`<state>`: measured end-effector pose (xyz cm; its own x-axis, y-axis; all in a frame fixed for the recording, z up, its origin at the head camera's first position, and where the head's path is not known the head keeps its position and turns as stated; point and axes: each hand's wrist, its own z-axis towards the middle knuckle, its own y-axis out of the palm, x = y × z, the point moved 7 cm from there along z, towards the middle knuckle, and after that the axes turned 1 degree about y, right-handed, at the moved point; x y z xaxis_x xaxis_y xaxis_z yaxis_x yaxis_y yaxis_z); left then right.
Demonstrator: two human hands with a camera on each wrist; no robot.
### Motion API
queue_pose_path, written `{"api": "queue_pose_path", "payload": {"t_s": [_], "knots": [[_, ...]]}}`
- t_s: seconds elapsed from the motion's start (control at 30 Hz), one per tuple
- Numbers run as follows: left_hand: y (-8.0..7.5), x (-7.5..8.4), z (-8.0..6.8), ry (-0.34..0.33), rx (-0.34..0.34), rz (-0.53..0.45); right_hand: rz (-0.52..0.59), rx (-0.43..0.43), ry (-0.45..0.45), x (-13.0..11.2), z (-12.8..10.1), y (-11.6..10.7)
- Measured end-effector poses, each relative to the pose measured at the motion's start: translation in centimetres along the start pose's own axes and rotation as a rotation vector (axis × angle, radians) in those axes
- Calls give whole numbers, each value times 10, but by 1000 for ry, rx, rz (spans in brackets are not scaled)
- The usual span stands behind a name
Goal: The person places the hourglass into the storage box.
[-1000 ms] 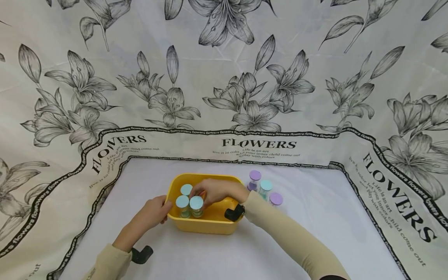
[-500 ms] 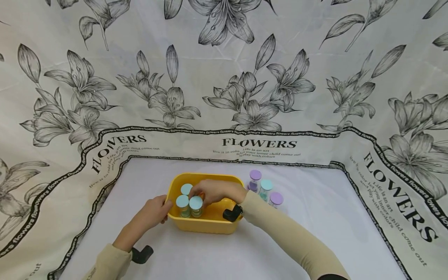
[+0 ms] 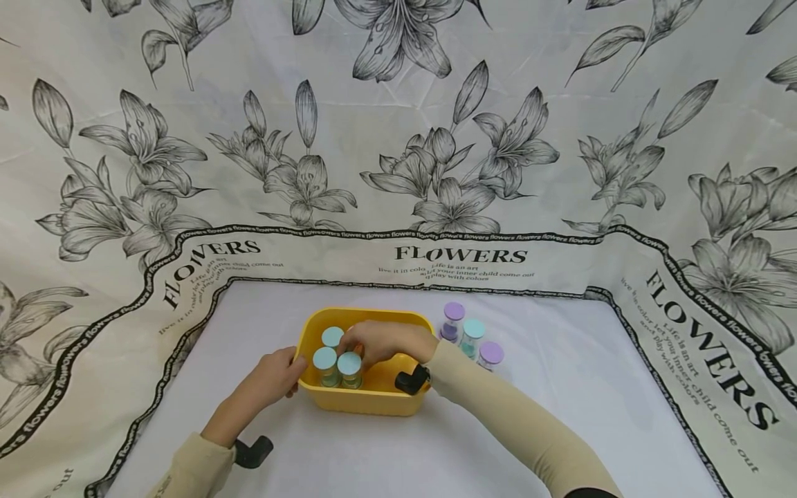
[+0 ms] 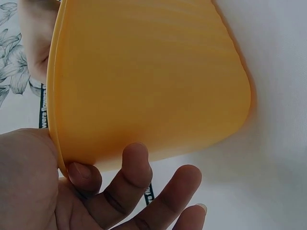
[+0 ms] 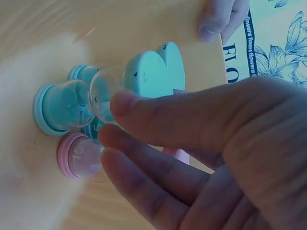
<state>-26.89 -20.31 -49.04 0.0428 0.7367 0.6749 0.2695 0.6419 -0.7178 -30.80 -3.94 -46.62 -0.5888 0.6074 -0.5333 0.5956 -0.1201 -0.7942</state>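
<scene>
A yellow plastic basin (image 3: 355, 402) stands on the white cloth. My left hand (image 3: 279, 373) pinches its left rim, thumb inside and fingers (image 4: 136, 160) outside the wall. Several hourglass sand timers with teal caps stand upright inside at the left, among them the near teal timer (image 3: 350, 373). My right hand (image 3: 380, 342) reaches in beside them; its thumb (image 5: 127, 103) overlaps that timer's clear bulb in the right wrist view, possibly touching it. The other fingers lie fairly straight across a pink timer (image 5: 72, 158), partly hidden behind them. No timer shows pinched between thumb and fingers.
Right of the basin, close behind the right forearm, stand a purple-capped timer (image 3: 454, 319), a teal-capped timer (image 3: 473, 335) and another purple-capped timer (image 3: 491, 354). A flower-print cloth (image 3: 461, 256) rises behind the table.
The near teal timer in the basin has shifted very slightly, and my right forearm has moved a little to the left. My left hand keeps its grip on the rim.
</scene>
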Motion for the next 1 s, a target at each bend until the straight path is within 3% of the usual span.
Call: {"api": "queue_pose_path", "payload": {"t_s": [0.67,1.0], "knots": [[3,-6,0,-5,-1,-4,-27,29,16,-2,-2,-4],[3,-3,-1,-8,-8,-7,46,84,11,-4,-18,-33]]}}
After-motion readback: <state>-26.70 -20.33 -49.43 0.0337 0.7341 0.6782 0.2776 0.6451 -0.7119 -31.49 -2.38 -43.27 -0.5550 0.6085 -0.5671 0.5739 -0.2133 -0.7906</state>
